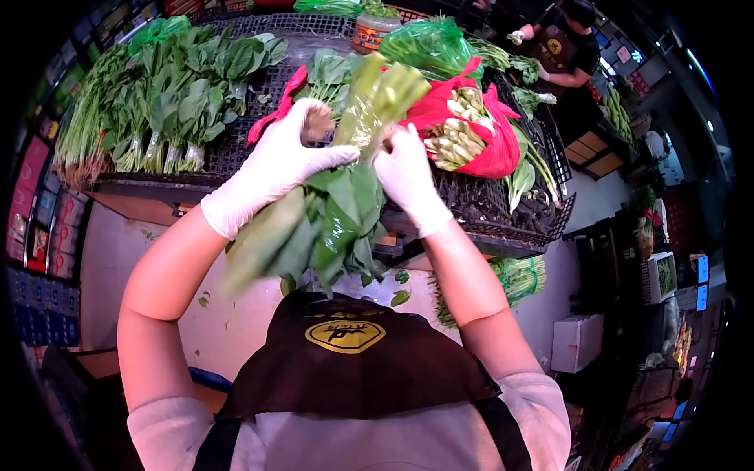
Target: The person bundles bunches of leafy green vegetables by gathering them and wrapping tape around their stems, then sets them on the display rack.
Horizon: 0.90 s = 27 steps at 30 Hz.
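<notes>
In white gloves, both my hands are at a bunch of leafy greens (344, 200), tilted with its pale cut stems up and its broad leaves hanging toward me. Something clear and shiny, like tape or film, wraps the stems. My left hand (275, 153) curls at the left side, thumb across the bunch; its fingertips are blurred. My right hand (408, 174) pinches at the right edge of the stems, its fingertips partly hidden. Beyond it, a red plastic bag (503, 149) lies open around pale stems (459, 133).
Black mesh crates (259, 98) form the work surface. Rows of leafy greens (177, 102) lie at left. A green plastic bag (436, 47) and a jar (375, 33) stand behind. A co-worker (561, 47) is at far right. Bundled greens (518, 279) lie below the crate edge.
</notes>
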Available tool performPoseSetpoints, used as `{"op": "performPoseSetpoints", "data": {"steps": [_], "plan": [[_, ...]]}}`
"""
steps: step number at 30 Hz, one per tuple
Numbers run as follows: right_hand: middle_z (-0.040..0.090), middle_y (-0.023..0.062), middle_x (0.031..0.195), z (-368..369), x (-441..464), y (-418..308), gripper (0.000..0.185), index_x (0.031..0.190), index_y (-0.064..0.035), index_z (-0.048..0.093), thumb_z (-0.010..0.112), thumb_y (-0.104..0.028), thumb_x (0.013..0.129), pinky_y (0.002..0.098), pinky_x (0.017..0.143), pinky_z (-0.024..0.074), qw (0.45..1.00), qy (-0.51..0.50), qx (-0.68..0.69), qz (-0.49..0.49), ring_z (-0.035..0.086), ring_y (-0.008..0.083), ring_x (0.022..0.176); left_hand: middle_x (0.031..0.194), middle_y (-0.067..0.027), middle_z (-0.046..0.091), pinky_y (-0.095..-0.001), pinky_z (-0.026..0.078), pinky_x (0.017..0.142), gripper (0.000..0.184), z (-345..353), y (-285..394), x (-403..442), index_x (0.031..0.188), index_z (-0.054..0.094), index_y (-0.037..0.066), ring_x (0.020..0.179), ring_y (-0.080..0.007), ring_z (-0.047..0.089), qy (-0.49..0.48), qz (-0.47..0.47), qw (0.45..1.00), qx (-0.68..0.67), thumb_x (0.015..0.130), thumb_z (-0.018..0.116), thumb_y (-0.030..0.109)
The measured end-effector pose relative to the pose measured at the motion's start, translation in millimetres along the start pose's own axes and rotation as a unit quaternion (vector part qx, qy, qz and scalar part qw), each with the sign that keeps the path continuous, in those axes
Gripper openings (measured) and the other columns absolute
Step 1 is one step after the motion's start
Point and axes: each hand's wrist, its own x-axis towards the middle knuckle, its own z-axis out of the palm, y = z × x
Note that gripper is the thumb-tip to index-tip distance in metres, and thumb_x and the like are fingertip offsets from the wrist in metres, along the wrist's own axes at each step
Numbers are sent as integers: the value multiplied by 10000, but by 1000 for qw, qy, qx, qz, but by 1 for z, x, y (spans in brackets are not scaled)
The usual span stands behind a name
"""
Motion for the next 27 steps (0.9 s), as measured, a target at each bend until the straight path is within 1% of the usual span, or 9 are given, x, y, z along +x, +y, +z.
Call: {"op": "performPoseSetpoints", "data": {"steps": [1,5,9,12,16,20,23,24,27], "plan": [[637,95,749,-8,3,0,139,862,-87,657,608,-208,814,480,1026,285,998,-28,-38,45,618,274,825,1100,-95,612,-317,440,950,439,-3,-4,3,1158,505,-13,1028,-158,580,-7,128,992,-1,804,727,121],[622,86,755,-50,14,-20,129,802,-93,635,607,-216,778,589,1028,284,992,-101,-69,6,614,284,857,1393,-123,429,-324,296,1090,509,-2,-11,-6,1419,291,-25,1289,-180,399,-159,82,980,-88,952,480,49],[624,43,855,-74,12,-38,163,878,-118,630,658,-220,754,556,1081,215,988,-146,17,-50,601,246,948,1258,-122,518,-333,404,997,742,16,12,-13,1325,399,3,1146,-168,502,-147,34,977,-151,727,804,172],[598,63,826,-69,8,-41,354,1031,-124,577,711,-242,726,494,1078,255,962,-163,211,58,581,240,906,1138,-49,592,-277,466,897,617,25,7,0,1261,484,21,1009,-117,561,-94,-28,964,-246,744,786,170],[590,79,782,-47,3,-28,499,1068,-41,510,747,-258,687,483,972,372,996,-45,-61,43,583,256,894,1131,-44,606,-280,464,887,515,35,-17,4,1216,521,13,1002,-108,570,-36,17,983,-181,778,751,157],[608,79,900,-16,3,48,401,1090,-99,523,656,-285,760,477,991,364,952,3,-260,-159,618,254,875,1080,-31,631,-296,472,877,506,40,-13,-15,1173,541,22,981,-110,573,-196,-3,962,-191,735,760,148],[627,47,949,-9,-28,130,299,1037,-156,559,595,-334,800,465,873,417,964,-192,49,178,626,246,887,986,-118,656,-310,496,804,555,30,36,-35,1108,552,41,907,-239,645,-273,85,956,68,677,786,301],[639,66,935,-2,-44,153,301,1041,-153,573,600,-325,796,455,857,428,954,-209,39,213,629,260,886,922,-141,637,-340,498,786,536,28,45,-38,1071,555,45,869,-330,621,-270,78,949,143,663,770,319],[672,124,892,26,-81,223,311,1056,-145,617,617,-296,784,427,807,459,949,-241,-115,168,635,301,884,833,-87,609,-372,467,862,539,20,20,-35,1007,572,72,834,-294,606,-200,234,906,292,550,765,284]]}}
